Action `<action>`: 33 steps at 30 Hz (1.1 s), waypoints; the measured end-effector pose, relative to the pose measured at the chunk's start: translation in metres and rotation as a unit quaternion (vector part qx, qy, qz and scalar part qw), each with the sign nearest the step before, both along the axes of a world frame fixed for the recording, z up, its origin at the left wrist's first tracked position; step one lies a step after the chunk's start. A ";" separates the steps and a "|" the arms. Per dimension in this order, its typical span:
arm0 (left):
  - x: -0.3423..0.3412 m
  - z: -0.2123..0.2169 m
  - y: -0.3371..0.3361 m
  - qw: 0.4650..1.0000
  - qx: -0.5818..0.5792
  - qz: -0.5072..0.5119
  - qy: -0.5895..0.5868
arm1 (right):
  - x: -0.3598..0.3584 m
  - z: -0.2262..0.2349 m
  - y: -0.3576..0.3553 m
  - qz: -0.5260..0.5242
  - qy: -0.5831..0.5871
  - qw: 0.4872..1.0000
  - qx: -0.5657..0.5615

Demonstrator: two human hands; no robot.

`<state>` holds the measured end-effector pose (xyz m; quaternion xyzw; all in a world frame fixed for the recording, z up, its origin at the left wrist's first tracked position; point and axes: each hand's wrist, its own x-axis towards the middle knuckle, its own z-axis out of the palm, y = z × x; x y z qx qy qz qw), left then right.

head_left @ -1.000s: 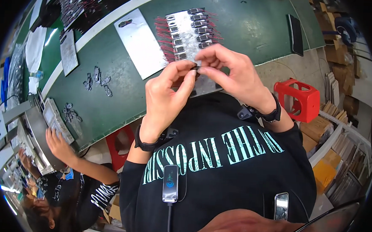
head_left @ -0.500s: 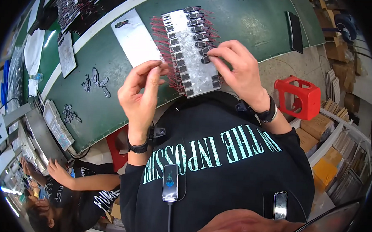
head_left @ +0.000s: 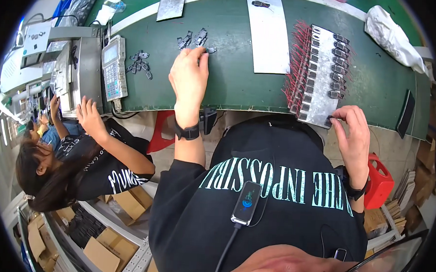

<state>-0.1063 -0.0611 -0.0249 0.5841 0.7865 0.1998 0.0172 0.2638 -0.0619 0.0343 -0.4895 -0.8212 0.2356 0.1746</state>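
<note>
My left hand (head_left: 188, 77) reaches over a loose group of small black parts (head_left: 201, 37) on the green table, fingers curled down at its near edge. What the fingertips hold, if anything, is hidden. At the near right corner of a long metal plate (head_left: 323, 67), my right hand (head_left: 353, 134) pinches a small black part (head_left: 329, 122) between thumb and finger. Two columns of similar black parts line the plate. Thin red wires (head_left: 296, 66) fan out from its left column, and shorter ones from the right.
Left of the plate lies a white sheet (head_left: 269, 46) with one part on it. A second small pile of parts (head_left: 140, 64) sits beside a grey keypad device (head_left: 115, 68). A co-worker's hand (head_left: 90, 118) is at a machine on the left. A black flat object (head_left: 406, 114) lies far right.
The view has turned left. My left hand has gone from beside the wired plate to the loose black parts. My right hand has moved down to the plate's near right corner.
</note>
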 end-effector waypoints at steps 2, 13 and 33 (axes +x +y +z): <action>0.000 -0.002 0.008 0.997 0.040 -0.031 0.051 | -0.002 0.002 0.002 0.008 -0.004 1.000 -0.016; 0.028 0.037 0.028 0.980 0.020 -0.101 -0.168 | -0.001 0.028 -0.002 -0.134 0.285 0.933 -0.175; 0.134 0.053 0.018 0.778 -0.108 -0.246 -0.567 | -0.023 0.001 0.039 -0.032 0.323 0.910 -0.258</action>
